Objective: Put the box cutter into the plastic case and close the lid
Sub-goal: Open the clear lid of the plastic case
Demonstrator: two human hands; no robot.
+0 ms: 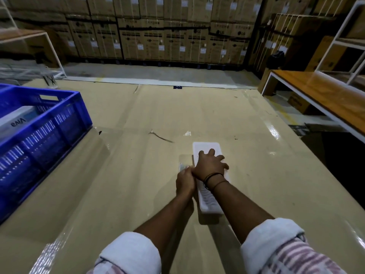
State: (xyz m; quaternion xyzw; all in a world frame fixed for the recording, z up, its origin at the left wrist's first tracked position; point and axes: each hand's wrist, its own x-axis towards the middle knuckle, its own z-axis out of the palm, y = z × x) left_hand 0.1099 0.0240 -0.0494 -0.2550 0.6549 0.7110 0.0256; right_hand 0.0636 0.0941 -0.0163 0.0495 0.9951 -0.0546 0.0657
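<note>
A long white plastic case (pixel 205 150) lies on the cardboard-covered table (pixel 138 155), lengthways away from me. My right hand (pixel 210 166) rests on its middle with fingers spread, pressing down. Its clear lid (pixel 184 161) lies flat to the left of the case. My left hand (pixel 184 181) is curled at the lid's near edge, fingers closed on it. The box cutter is hidden from view; I cannot tell whether it lies in the case.
A blue plastic crate (pixel 45 123) holding a white box stands at the left of the table. A wooden bench with a white frame (pixel 320 95) runs along the right. Stacked cardboard boxes (pixel 158 36) line the far wall.
</note>
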